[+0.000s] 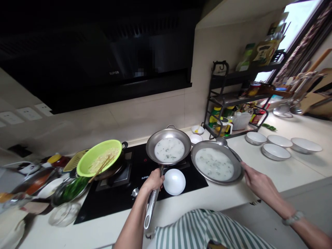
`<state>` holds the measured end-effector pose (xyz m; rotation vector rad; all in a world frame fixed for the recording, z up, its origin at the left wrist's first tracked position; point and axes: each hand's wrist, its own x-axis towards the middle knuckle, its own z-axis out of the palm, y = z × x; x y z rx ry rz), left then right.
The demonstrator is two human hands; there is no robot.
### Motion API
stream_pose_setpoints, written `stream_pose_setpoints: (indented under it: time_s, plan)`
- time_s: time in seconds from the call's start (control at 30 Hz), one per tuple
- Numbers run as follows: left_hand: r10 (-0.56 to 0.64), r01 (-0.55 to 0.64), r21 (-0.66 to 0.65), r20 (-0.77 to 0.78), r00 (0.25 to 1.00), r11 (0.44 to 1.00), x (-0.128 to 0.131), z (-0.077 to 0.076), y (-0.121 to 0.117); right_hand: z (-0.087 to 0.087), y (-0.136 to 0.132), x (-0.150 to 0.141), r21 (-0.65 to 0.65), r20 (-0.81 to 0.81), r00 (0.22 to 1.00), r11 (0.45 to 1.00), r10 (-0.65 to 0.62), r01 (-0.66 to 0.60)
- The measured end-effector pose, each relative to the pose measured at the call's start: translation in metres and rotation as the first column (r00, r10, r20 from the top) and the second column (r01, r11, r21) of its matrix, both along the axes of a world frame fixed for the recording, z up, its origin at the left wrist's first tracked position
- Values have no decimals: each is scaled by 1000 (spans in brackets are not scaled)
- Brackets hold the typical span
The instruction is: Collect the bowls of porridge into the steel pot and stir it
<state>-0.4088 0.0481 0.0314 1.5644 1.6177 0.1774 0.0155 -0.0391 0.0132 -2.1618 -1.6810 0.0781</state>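
My left hand [153,180] is wrapped round the long metal handle of a frying pan [150,143]. White soup with green bits [169,149] fills the pan's bottom, and the pan is over the back of the black cooktop. My right hand [255,178] is closed at the right rim of a wide metal basin [198,173], fingers partly hidden. Similar white soup [214,164] is in the basin, which overlaps the cooktop's right edge. A ladle [221,141] lies at its far rim, its handle running toward my right hand. A white bowl [174,182] sits between pan and basin.
A green basket [85,160] of noodles with chopsticks [100,168] rests on a dark pot at left. Green vegetables [74,190] and jars crowd the left counter. Several white bowls [276,152] stand at right, before a black spice rack [220,100]. A range hood [103,52] hangs above.
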Motion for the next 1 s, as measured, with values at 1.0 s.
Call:
stream_pose_setpoints:
  time_s: [1.0]
  plan:
    - [-29, 29, 23, 15, 999, 999, 0, 2, -2, 47, 176, -170, -162, -478, 852, 932, 214, -325]
